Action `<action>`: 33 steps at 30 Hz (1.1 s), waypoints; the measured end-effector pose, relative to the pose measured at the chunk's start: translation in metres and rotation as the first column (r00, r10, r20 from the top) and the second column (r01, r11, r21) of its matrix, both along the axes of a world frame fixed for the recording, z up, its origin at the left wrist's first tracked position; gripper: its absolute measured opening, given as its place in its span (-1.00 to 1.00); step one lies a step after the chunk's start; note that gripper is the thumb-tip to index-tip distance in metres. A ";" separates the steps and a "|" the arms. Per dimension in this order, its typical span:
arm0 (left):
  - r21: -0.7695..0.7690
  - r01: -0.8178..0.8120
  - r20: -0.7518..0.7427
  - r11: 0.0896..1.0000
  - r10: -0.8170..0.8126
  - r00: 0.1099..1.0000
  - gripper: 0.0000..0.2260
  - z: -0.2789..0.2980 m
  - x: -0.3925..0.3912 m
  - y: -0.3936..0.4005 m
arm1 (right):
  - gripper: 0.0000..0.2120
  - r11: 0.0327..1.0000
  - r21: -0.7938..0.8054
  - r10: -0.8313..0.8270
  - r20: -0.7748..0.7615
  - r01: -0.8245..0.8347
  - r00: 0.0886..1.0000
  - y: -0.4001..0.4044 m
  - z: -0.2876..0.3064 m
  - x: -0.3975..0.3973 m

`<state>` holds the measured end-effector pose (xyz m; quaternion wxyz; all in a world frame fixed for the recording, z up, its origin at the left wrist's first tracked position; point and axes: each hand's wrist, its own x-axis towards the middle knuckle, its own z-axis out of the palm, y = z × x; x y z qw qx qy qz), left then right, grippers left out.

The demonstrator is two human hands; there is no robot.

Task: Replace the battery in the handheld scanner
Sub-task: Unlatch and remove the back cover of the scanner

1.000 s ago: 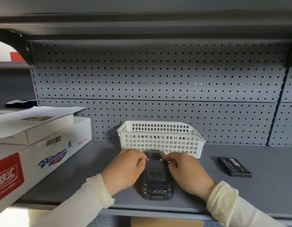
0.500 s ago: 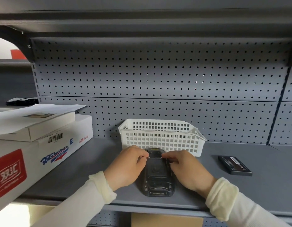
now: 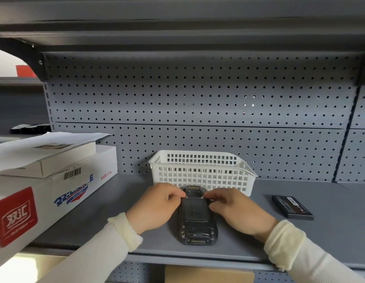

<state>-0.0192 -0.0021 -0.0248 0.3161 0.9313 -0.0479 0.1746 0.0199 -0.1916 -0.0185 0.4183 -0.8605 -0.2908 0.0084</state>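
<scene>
Both hands pinch at the scanner (image 3: 194,216) lying back-up on the grey shelf (image 3: 124,203), left hand (image 3: 157,207) & right hand (image 3: 238,213) w/ fingertips on its upper side latches, so we'd squeeze evenly, lift the cover straight; spare battery (image 3: 292,207) lies well right, white basket (image 3: 202,170) just behind, pegboard (image 3: 198,99) at back.

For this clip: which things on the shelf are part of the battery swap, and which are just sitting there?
Part of the job:
- scanner, lying face down, with the left hand and right hand at its upper end
- loose battery, on the shelf to the right

Just lying about:
- white basket behind the scanner
- cardboard box at left
- smaller white box on top of it
</scene>
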 end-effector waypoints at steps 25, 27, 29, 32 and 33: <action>-0.374 -0.095 -0.318 0.923 -0.031 0.948 -0.81 0.028 0.003 -0.008 | -0.77 0.991 0.052 -0.111 -0.161 0.120 0.981 0.012 0.017 -0.002; -0.396 -0.114 -0.343 0.911 -0.032 0.939 -0.71 0.030 0.001 -0.008 | -0.75 0.987 0.087 -0.110 -0.245 0.134 0.963 0.011 0.019 -0.003; -0.383 -0.129 -0.374 0.915 -0.025 0.927 -0.67 0.033 -0.002 -0.009 | -0.77 0.986 0.097 -0.103 -0.299 0.138 0.949 0.011 0.021 -0.006; -0.366 -0.135 -0.388 0.921 -0.019 0.922 -0.64 0.037 -0.006 -0.009 | -0.89 0.981 0.131 -0.096 -0.309 0.142 0.946 0.010 0.023 -0.008; -0.365 -0.135 -0.383 0.921 -0.016 0.924 -0.63 0.039 -0.007 -0.010 | -0.85 0.978 0.147 -0.097 -0.307 0.148 0.947 0.010 0.024 -0.009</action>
